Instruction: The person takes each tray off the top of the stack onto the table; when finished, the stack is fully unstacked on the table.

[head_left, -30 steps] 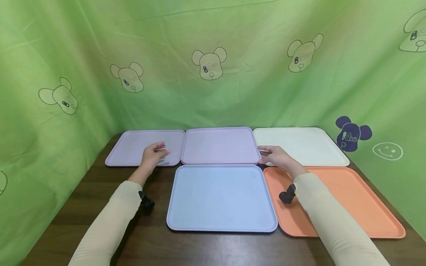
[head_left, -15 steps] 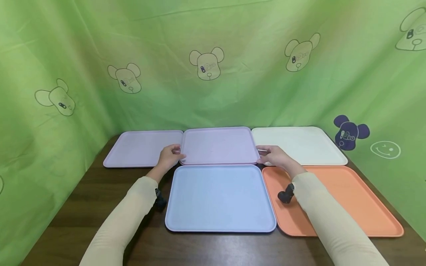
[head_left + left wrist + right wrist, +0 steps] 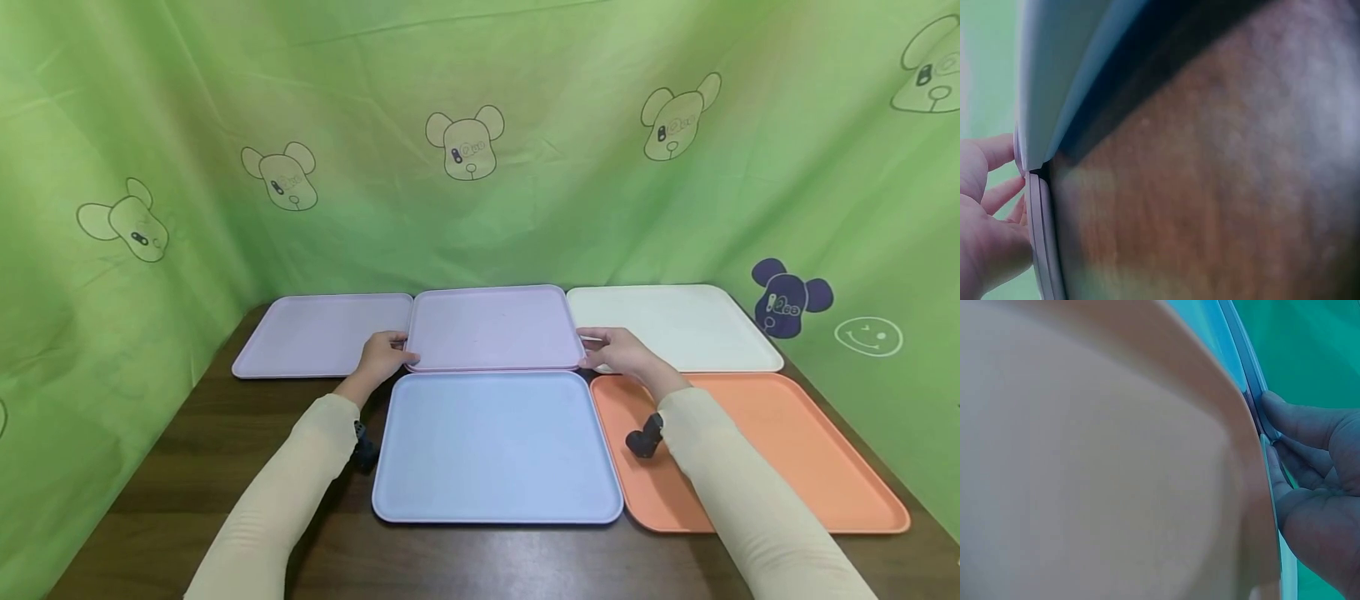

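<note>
A light purple tray [image 3: 491,327] lies in the middle of the back row, and a second rim seems to show just under its front edge. My left hand [image 3: 377,358] holds its left edge near the front corner; in the left wrist view the thumb [image 3: 999,150] rests against the rim. At the opposite edge my right hand [image 3: 621,353] grips the tray, its thumb [image 3: 1300,422] on the rim in the right wrist view and the other fingers partly hidden behind.
Another purple tray [image 3: 322,333] lies left and a white tray [image 3: 675,325] right. In front are a blue tray [image 3: 498,450] and an orange tray [image 3: 780,454], all on a dark wooden table [image 3: 187,450]. A green curtain [image 3: 375,233] hangs behind.
My left hand has moved right, from above the left purple tray to the middle one's left edge, and settled there. The right hand has stayed at the right edge.
</note>
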Demonstrator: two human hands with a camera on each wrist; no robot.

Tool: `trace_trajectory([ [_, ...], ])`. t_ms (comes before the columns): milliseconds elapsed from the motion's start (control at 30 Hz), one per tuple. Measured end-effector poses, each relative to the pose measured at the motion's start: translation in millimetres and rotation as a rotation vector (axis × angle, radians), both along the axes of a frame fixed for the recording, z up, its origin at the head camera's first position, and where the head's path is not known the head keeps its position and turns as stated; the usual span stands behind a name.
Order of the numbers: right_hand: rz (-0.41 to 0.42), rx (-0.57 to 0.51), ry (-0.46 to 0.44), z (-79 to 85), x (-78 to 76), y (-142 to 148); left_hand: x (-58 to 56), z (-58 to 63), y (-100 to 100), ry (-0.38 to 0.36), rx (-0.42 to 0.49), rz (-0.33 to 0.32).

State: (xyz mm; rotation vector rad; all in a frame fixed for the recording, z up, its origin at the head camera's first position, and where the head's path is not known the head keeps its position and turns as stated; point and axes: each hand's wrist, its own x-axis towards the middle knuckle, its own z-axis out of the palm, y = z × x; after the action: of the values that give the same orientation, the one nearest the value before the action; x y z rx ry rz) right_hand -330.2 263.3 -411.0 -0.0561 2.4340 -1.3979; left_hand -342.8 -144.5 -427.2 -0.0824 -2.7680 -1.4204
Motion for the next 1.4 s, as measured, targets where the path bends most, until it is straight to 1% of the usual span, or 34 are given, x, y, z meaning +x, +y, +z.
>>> trace_trajectory([
  [67,0.003,-0.003,0.0,-0.4,0.0,-0.2,-1.1,-1.2,-0.5,-0.005,0.007,-0.005],
  [367,0.001,-0.014,0.001,-1.1,1.3,-1.2,-2.4,-2.7,-1.8,-0.068,0.062,-0.019],
  [567,0.008,0.005,0.009,-0.7,0.7,-2.0,-2.5,-1.3,-1.7,-0.068,0.089,-0.012],
  [667,-0.002,0.002,0.003,-0.8,0.9,-2.7,-2.0,0.4,-1.7,-0.071,0.116,0.0],
  [867,0.001,-0.005,0.009,-0.9,0.2,-2.2,-2.3,3.2,-2.3,-0.13,0.2,0.034],
  [1000,0.007,0.009,0.011,-0.6,-0.5,-0.3,-3.3,5.0,-3.0,-0.173,0.247,0.026],
  [1133,0.012,0.024,0.012,0.3,-0.6,0.6,-5.1,6.3,-3.1,-0.197,0.282,0.019],
  [1200,0.016,0.027,0.013,0.4,-0.8,0.7,-5.6,6.5,-3.0,-0.196,0.282,0.024],
  [1400,0.025,0.024,0.014,-0.3,-1.1,0.2,-5.0,5.2,-3.9,-0.152,0.233,0.03],
])
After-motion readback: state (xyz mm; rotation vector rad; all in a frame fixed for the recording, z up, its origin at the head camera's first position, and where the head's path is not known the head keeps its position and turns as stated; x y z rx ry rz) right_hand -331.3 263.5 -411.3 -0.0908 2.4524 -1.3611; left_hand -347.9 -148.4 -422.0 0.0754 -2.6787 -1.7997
